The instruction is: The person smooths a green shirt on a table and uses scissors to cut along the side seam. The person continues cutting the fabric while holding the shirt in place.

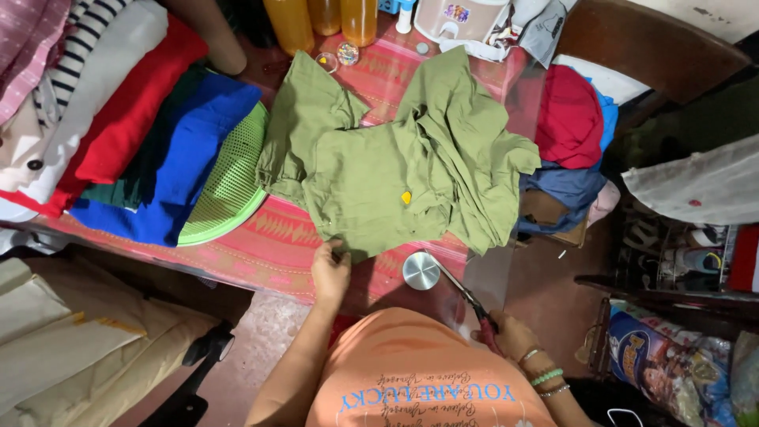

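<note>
green garment (395,170): olive-green cloth spread out crumpled in the middle of the table, reaching from near the far edge almost to the near edge. There's a small yellow tag (405,197) on it, toward its near side.
left hand (330,269): at the near edge of the table, fingers pinching the near hem of the green garment, so it's gripping the cloth.
right hand (510,332): just off the near right corner of the table, closed around the handles of a pair of scissors (462,289). The blades point up-left toward the garment's near hem, tips just beside it, and I can't tell if they actually touch the cloth.
round metal lid (421,270): shiny disc sitting at the near edge, between the 2 hands, right next to the scissor blades.
table (269,241): covered with a red patterned cloth.
left side of table: a stack of folded clothes, blue (186,150), red (130,103) and white ones overlapping, with a light green mesh basket (233,178) poking out from under the blue one.
right edge: another pile, red cloth (569,119) on top, blue stuff underneath.
far edge: 3 orange bottles (324,20) in a row and a beige plastic container (458,20).
bracelets (545,375): a few on the right wrist.
shirt (427,372): the person is wearing an orange one.
</note>
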